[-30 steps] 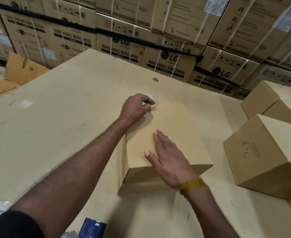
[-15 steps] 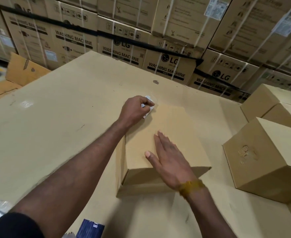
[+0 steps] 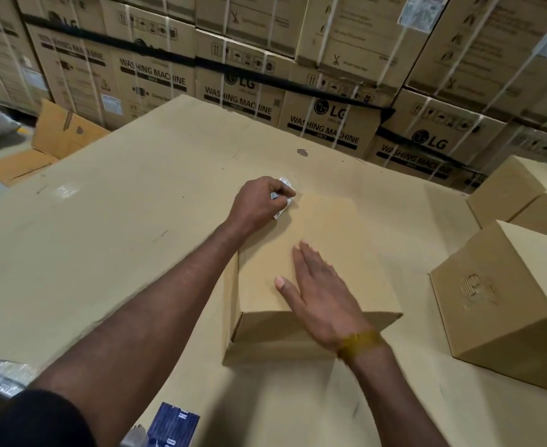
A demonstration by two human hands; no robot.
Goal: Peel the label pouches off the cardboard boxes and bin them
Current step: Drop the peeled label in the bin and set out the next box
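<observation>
Pinching label pouch in left grip, box corner

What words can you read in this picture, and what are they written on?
"LG": on the stacked cartons behind the table.
"WASHING MACHINE": on the same cartons, under the logo.
White stickers and small symbols on the cartons: too blurred to read.
Blue packet at the bottom edge: letters cut off, unreadable.
Stamp on the right-hand box: unreadable.
</observation>
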